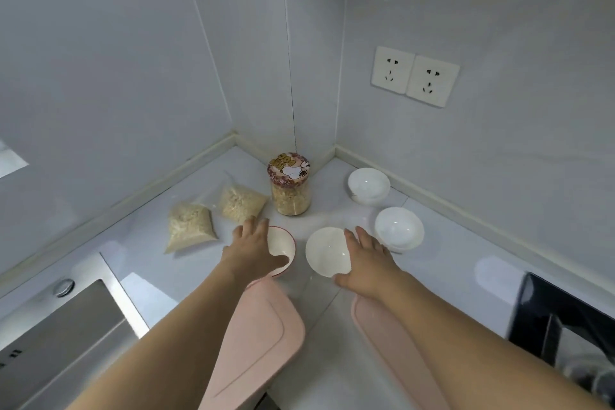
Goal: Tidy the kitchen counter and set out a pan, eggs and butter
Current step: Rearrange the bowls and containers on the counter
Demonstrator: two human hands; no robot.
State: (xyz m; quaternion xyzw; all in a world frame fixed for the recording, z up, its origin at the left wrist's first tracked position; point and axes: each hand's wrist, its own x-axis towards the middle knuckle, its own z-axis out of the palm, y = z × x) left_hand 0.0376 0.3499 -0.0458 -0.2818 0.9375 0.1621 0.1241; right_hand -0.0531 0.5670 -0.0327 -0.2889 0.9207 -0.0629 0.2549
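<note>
My left hand (253, 245) lies with straight fingers over the left side of a small white bowl with a red rim (283, 245), its thumb across the bowl's near edge. My right hand (366, 260) rests on the right side of a plain white bowl (324, 251), fingers stretched along its rim and thumb at its near edge. Both bowls stand on the white counter (336, 216). No pan, eggs or butter are in view.
Two more white bowls (368, 185) (399, 228) stand at the right, with a cartoon-lidded jar of grains (289, 190) in the corner. Two clear grain bags (189, 226) (241, 201) lie left. Two pink cutting boards (259, 336) (392, 343) lie under my arms. Sink (50, 326) left, black stove (565, 316) right.
</note>
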